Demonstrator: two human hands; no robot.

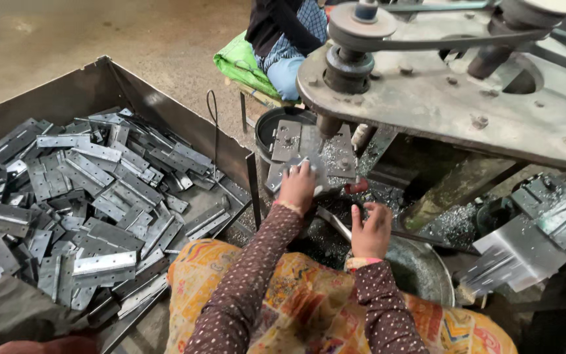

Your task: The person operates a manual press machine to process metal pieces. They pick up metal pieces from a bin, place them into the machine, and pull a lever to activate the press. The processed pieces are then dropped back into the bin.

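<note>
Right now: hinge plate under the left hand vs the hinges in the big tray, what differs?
The hinge plate lies opened flat on the drill bed below the spindle; the hinges in the tray lie jumbled, overlapping at all angles. The left hand presses the plate; nothing touches the pile. Metal shavings surround the plate; none show plainly in the tray. Both are grey metal with punched holes.

Flat grey steel hinge plate [309,157], opened out in two leaves with small screw holes, lies level on the work surface under the drill spindle, dusted with metal shavings. Its near edge sits under fingertips; the far leaf points away toward a round dark bucket.
</note>
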